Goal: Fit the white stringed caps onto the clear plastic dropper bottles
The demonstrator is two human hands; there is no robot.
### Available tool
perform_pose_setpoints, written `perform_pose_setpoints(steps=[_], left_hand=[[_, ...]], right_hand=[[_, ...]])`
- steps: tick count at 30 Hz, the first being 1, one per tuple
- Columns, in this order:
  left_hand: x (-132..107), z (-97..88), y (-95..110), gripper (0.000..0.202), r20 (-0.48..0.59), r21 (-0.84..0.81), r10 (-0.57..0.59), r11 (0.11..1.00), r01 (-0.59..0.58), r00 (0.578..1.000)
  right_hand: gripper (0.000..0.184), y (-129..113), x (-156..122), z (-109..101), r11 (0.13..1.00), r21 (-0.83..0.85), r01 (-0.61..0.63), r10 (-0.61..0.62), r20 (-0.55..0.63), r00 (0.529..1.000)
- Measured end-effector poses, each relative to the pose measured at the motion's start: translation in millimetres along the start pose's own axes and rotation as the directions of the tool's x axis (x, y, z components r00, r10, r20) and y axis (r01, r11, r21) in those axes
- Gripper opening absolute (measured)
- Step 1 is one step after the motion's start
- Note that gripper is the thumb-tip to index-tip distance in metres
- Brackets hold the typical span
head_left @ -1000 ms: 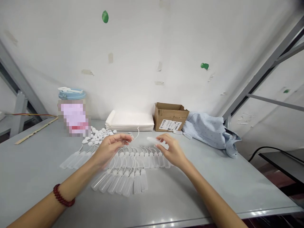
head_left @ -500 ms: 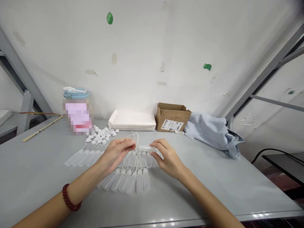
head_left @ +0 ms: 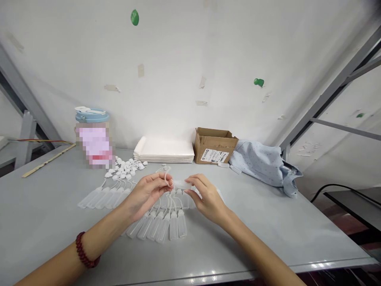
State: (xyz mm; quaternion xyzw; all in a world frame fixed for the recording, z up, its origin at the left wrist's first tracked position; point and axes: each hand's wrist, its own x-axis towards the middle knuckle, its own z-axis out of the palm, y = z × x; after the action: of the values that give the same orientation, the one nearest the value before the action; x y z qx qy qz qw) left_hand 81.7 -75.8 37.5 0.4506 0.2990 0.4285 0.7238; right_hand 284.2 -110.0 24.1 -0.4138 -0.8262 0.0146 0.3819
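Note:
A small translucent plastic bottle (head_left: 181, 184) lies sideways between my hands. My right hand (head_left: 208, 196) grips its base end between thumb and fingers. At the neck end, my left hand (head_left: 150, 192) pinches a white cap with a looped strap (head_left: 168, 175); the fingers partly hide how it meets the neck. Below the hands, several similar bottles (head_left: 162, 228) with strapped white caps lie in a row. Behind that row are further bottles, partly covered by my hands. Another group of strapped bottles (head_left: 101, 197) rests to the left. Loose white caps (head_left: 126, 169) are heaped behind it.
Along the wall stand a blue-lidded cup (head_left: 92, 116), a stack of white sheets (head_left: 165, 153) and an open cardboard box (head_left: 216, 147). Two small bottles (head_left: 235, 169) lie before the box. Light blue cloth (head_left: 258, 163) is bunched at right. A wooden strip (head_left: 49, 160) lies far left.
My left fingers have shifted slightly, and the strap loop now shows at the bottle's neck. The bottle and right hand stay nearly in place. The whole view has moved a little.

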Motion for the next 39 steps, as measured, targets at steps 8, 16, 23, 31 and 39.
perform_pose_setpoints(steps=[8, 16, 23, 31, 39], left_hand=[[-1.7, 2.5, 0.1, 0.009, -0.076, 0.078, 0.029, 0.997, -0.023, 0.997], [-0.8, -1.6, -6.1, 0.015, -0.087, 0.079, 0.023, 0.997, -0.016, 0.996], [-1.1, 0.5, -5.2, 0.013, -0.086, 0.072, 0.009, 0.997, -0.002, 0.996], [-3.1, 0.8, -5.4, 0.016, -0.085, 0.120, 0.029, 0.993, -0.018, 0.996], [-7.3, 8.8, -3.8, 0.019, 0.038, 0.328, 0.052, 0.943, -0.062, 0.998]], right_hand=[[0.018, -0.1, -0.9, 0.9, 0.999, 0.035, -0.020, 0.020, -0.015, 1.000], [0.011, -9.1, 0.6, -4.2, 0.970, 0.194, -0.147, 0.146, 0.019, 0.989], [0.010, -14.0, 4.2, -6.5, 0.845, 0.378, -0.377, 0.348, 0.148, 0.926], [0.017, -19.7, 1.6, -0.6, 0.680, 0.537, -0.499, 0.450, 0.232, 0.862], [0.047, -25.6, -5.0, 5.4, 0.800, 0.520, -0.299, 0.278, 0.121, 0.953]])
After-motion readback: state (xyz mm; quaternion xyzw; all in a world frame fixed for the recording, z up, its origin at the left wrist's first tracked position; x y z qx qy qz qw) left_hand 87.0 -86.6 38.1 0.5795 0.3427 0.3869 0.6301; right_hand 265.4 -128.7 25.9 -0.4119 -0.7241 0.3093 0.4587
